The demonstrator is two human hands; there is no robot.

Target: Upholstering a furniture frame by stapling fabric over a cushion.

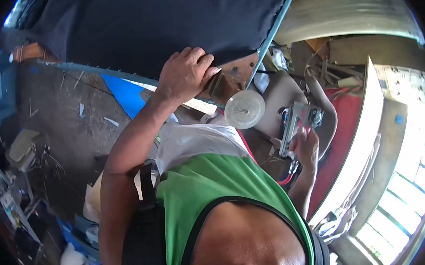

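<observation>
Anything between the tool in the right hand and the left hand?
Yes. In this view the round disc lies between the tool in the right hand and the left hand, with the brown block beyond it. One view can't settle depth, so true blockage is unclear.

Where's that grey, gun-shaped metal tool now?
The grey metal tool is right of centre in the head view, in the right hand, right of the round translucent disc.
</observation>
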